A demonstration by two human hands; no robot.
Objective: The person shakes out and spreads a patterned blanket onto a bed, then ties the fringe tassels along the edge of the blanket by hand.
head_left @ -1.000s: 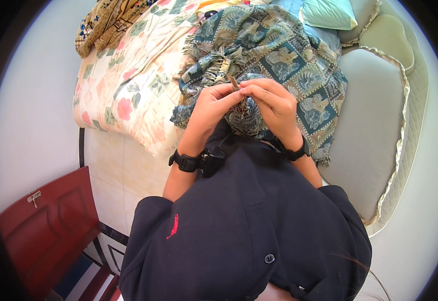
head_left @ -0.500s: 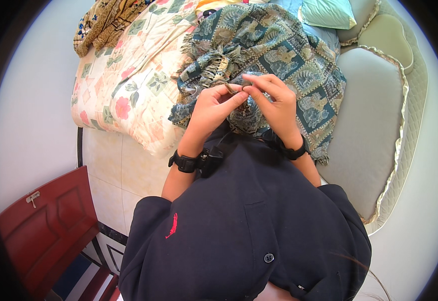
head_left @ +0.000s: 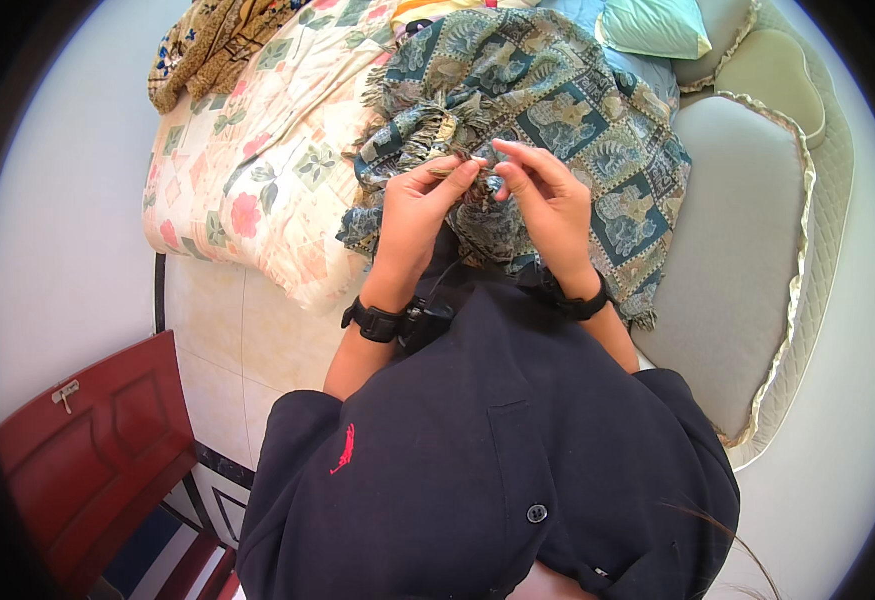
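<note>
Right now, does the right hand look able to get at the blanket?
Probably yes: the right hand has its thumb and forefinger apart, the blanket spreads just beyond them, and the left hand sits off to one side, leaving the way free.

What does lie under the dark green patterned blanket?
The floral quilt runs under the left edge of the blanket; light blue fabric borders its upper right. What lies beneath its middle is covered.

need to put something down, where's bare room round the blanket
Bare floor shows between flowered quilt and red panel; the big grey cushion top is bare too. Crowded: the green blanket, bunched beneath left hand and right hand.
</note>
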